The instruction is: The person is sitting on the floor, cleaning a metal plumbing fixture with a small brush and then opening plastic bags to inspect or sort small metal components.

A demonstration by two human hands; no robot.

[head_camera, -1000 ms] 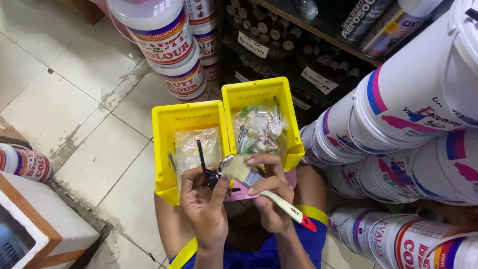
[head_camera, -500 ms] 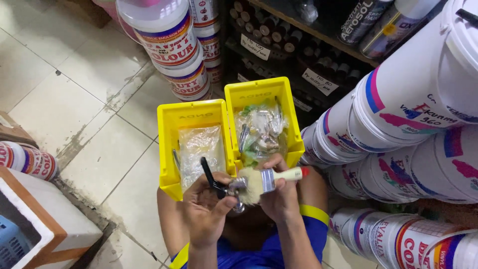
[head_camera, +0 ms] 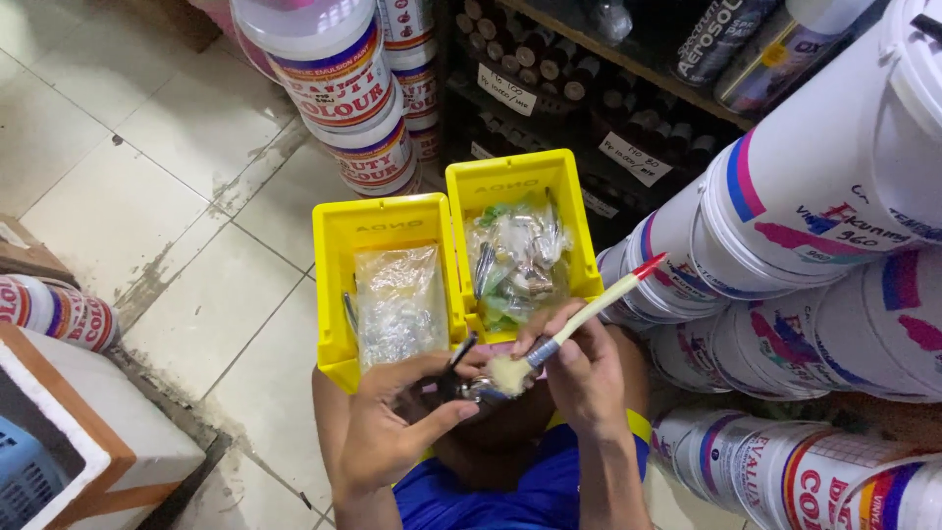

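Left hand (head_camera: 392, 432) clamped on small metal part (head_camera: 476, 391), right hand (head_camera: 579, 368) gripping brush (head_camera: 579, 324), bristles touching part, just below yellow bins (head_camera: 392, 231). Dusting seemingly midway; part not yet binned.

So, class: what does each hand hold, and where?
Right hand: pale-handled paintbrush, gripped near the ferrule. Left hand: small dark metal object, hold unclear.

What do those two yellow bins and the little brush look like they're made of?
Yellow bins: probably moulded plastic, since they are evenly coloured and slightly glossy. Brush in the right hand: a pale handle, perhaps wood, with a red tip, a silvery metal-looking ferrule and cream bristles.
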